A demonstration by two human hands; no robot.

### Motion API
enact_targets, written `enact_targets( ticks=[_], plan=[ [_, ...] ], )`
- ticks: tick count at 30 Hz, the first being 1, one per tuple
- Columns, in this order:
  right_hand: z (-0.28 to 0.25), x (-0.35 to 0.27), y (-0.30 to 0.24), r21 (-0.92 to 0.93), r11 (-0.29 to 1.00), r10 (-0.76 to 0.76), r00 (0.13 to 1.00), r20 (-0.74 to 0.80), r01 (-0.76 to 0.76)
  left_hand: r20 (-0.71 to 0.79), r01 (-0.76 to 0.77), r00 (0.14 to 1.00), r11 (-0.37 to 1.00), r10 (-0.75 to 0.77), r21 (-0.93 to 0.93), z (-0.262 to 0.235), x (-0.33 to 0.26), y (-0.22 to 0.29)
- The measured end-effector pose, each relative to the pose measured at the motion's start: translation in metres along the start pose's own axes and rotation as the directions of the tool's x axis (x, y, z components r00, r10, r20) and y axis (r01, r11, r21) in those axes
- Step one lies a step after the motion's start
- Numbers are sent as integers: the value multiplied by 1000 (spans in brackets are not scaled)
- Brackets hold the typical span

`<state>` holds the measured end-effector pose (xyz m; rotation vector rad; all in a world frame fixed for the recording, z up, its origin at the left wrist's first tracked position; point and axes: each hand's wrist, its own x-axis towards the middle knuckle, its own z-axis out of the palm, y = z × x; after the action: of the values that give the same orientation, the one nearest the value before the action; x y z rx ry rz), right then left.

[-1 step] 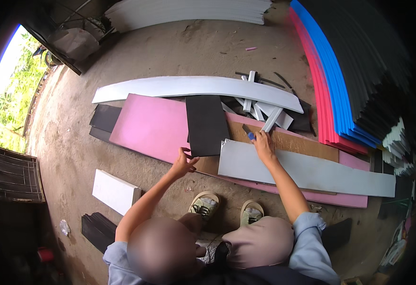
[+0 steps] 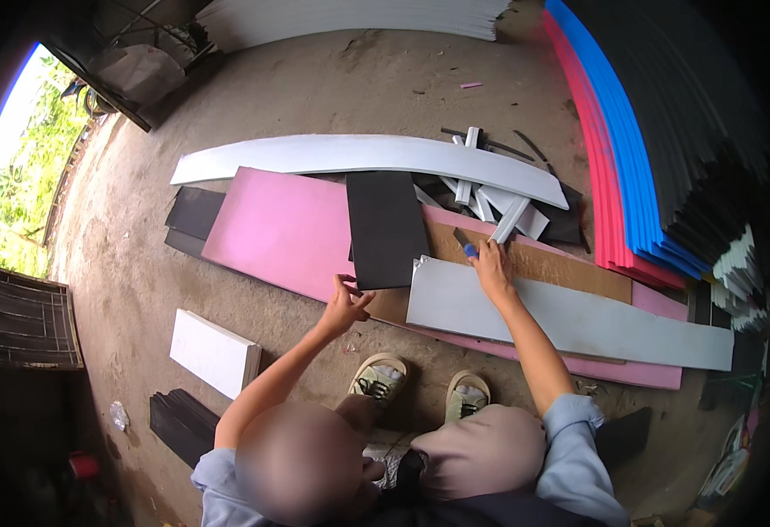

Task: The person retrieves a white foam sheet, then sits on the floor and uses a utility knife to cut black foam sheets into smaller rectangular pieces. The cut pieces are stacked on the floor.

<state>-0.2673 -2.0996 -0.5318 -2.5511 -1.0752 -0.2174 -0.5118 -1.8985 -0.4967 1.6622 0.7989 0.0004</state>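
Relative to the earlier frame, only the camera view shifts slightly; the left hand (image 2: 347,307) and right hand (image 2: 494,269) hold position. The right grips a blue-handled knife (image 2: 471,251) at the upper edge of the grey sheet (image 2: 578,316). The left, fingers spread, is at the black sheet's (image 2: 389,228) lower-left corner; contact cannot be determined. The pink sheet (image 2: 284,228) lies left, a white strip (image 2: 358,152) beyond

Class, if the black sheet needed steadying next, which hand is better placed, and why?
Left, probably: the left hand, open and seemingly empty, is beside the near corner of the black sheet. The right hand holds the blue-handled knife.
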Motion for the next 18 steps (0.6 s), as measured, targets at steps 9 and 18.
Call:
enact_targets(
  ticks=[9, 18],
  plan=[
    [4, 66, 0, 423, 895, 209, 972, -109, -145, -230, -16, 967, 880, -106, -474, 18, 35, 10],
    [-56, 29, 30, 398, 913, 10, 982, 191, -87, -675, -494, 605, 864, 422, 97, -52, 67, 44]
  ],
)
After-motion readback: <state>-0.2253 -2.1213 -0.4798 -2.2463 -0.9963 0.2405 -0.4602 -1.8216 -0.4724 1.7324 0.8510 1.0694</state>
